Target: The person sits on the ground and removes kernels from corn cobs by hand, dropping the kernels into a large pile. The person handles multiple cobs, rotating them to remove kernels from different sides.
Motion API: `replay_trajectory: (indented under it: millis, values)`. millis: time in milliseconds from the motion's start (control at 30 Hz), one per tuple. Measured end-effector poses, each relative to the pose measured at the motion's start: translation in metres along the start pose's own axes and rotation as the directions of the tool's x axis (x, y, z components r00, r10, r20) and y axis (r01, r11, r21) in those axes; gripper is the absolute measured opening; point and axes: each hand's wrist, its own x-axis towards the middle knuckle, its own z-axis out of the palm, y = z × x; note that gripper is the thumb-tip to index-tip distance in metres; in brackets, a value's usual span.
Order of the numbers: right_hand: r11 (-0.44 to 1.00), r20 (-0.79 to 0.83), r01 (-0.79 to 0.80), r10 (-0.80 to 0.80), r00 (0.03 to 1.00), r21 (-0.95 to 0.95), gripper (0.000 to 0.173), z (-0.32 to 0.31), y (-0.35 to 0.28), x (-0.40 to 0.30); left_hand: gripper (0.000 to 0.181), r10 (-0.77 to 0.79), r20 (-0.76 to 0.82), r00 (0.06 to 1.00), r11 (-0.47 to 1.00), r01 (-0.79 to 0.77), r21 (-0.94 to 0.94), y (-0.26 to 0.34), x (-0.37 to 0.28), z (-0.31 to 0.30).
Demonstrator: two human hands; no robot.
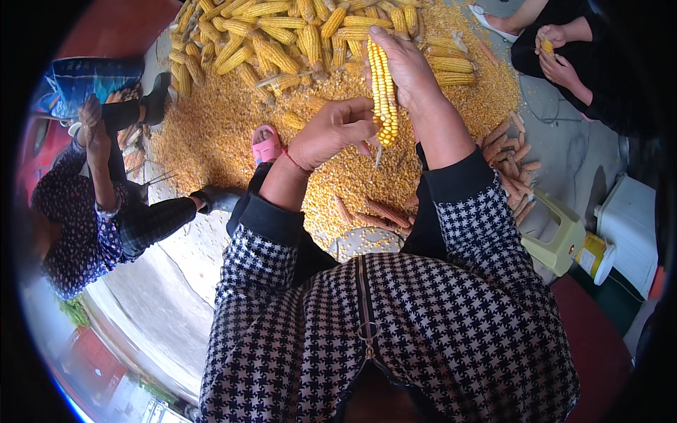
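An ear of dried yellow corn (384,87) stands nearly upright in front of me, its kernels still covering the side I see. My right hand (404,66) grips its upper part, thumb along the top end. At the lower end, the thumb and fingers of my left hand (338,129) close on the ear's edge; some fingertips are hidden behind it. A dry wisp of husk hangs from the bottom tip. Below both hands spreads a thick layer of loose corn kernels (349,182).
Unshelled ears (275,53) are heaped beyond my hands. Bare cobs (510,158) lie at right, others (389,211) near my lap. A pale green plastic stool (560,238) stands right. One person (84,222) sits at left; another person's hands (555,58) hold corn at upper right.
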Motion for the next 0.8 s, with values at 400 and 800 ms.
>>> replay_trajectory:
  millis: [400, 800]
  values:
    - [0.972, 0.044, 0.12, -0.113, 0.993, -0.202, 0.043, 0.001, 0.009, 0.001, 0.034, -0.003, 0.016, 1.0, 1.0, 0.003, 0.015, -0.011, 0.006, 0.008]
    - [1.0, 0.048, -0.013, 0.014, 0.999, -0.026, 0.036, -0.004, 0.0, 0.003, 0.033, 0.017, 0.021, 1.0, 0.998, -0.016, -0.056, -0.014, 0.005, 0.001]
